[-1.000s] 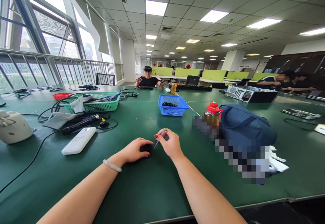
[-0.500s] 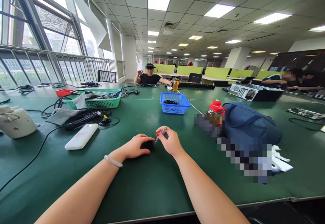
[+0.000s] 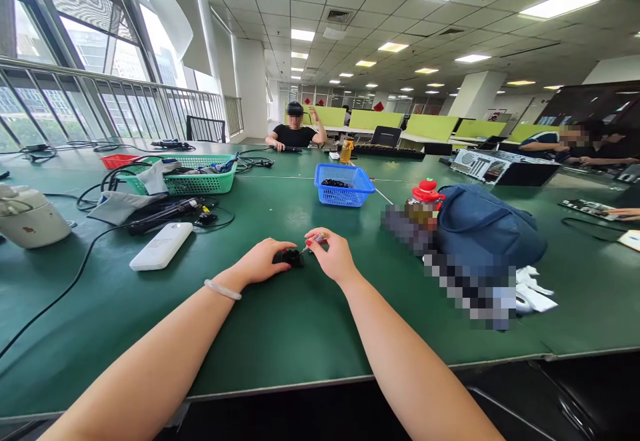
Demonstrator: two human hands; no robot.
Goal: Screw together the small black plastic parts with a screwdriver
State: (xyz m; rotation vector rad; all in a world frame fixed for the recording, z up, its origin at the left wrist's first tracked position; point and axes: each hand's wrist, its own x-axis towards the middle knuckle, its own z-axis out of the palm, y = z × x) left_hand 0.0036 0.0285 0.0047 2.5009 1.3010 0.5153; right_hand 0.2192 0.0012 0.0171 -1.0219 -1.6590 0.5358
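My left hand (image 3: 263,261) rests on the green table (image 3: 280,334) with its fingers curled around a small black object (image 3: 291,258). My right hand (image 3: 334,254) pinches a small screwdriver (image 3: 314,241) with a reddish handle, its tip pointing down-left at the black object. A pale bangle (image 3: 223,289) sits on my left wrist.
A white slab-shaped device (image 3: 161,246), cables and a white appliance (image 3: 30,216) lie at the left. A green basket (image 3: 185,176) and a blue basket (image 3: 343,186) stand further back. A dark blue bag (image 3: 487,228) and a red-capped jar (image 3: 423,204) lie at the right. Other people sit at the far side.
Both hands came closer together over the black object and the screwdriver tilted lower toward it. The view tipped downward, showing the table's near edge.
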